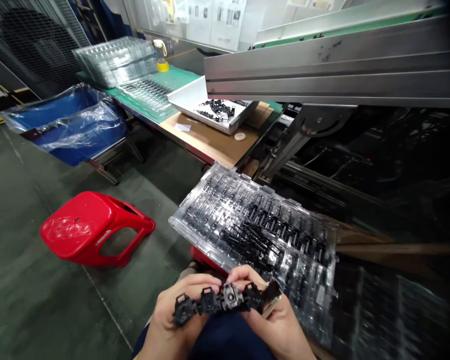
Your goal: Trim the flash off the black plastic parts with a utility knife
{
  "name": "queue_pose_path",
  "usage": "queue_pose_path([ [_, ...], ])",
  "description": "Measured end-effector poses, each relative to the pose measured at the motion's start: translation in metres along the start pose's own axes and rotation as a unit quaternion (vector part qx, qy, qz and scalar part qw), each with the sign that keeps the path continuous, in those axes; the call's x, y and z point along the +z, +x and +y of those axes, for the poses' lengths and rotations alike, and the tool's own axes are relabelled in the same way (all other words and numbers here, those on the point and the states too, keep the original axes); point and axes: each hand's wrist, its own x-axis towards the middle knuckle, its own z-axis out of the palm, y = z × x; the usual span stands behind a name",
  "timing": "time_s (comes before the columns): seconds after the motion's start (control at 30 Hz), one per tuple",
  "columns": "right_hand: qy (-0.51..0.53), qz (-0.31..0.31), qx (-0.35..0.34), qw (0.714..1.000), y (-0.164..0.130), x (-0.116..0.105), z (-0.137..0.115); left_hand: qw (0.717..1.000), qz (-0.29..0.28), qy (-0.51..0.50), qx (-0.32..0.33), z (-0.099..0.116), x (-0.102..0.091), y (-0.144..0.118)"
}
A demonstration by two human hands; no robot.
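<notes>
Close to my lap, my left hand (167, 305) and my right hand (281, 322) are both closed around a row of black plastic parts (208, 300). The parts stand side by side with small square loops on top, and one in the row looks greyer, with a round hole. A flat light-coloured piece (272, 306) shows at my right fingers; I cannot tell what it is. Just beyond my hands lies a clear plastic tray (198, 200). Black parts sit in its slots, and a loose heap of similar black parts (253, 242) lies across its middle.
A red stool (78, 225) stands at left, near a blue bin (75, 145) lined with clear plastic. Behind, a workbench (210, 147) carries a white box (187, 97) of black parts, stacked clear trays (116, 60) and a bottle (161, 57). A metal conveyor (330, 65) juts in from the right.
</notes>
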Motion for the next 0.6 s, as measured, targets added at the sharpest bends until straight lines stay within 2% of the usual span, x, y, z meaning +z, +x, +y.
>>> queue_pose_path([
  [0.13, 0.013, 0.012, 0.012, 1.0, -0.001, 0.0, 0.006, 1.0, 0.005, 0.017, -0.005, 0.0, 0.001, 0.0],
  [0.23, 0.034, 0.022, 0.039, 0.998, -0.003, -0.001, 0.013, 0.999, -0.022, 0.027, -0.029, -0.005, -0.001, 0.002],
  [0.37, 0.021, 0.042, 0.081, 0.996, 0.001, -0.001, 0.025, 0.987, -0.065, 0.043, -0.143, -0.019, -0.005, 0.004],
  [0.5, 0.077, 0.043, 0.172, 0.981, 0.012, 0.006, 0.045, 0.945, -0.133, -0.088, -0.285, -0.038, -0.002, 0.004],
  [0.6, 0.097, 0.038, 0.207, 0.973, 0.019, 0.01, 0.061, 0.912, -0.135, -0.155, -0.354, -0.051, 0.003, 0.005],
])
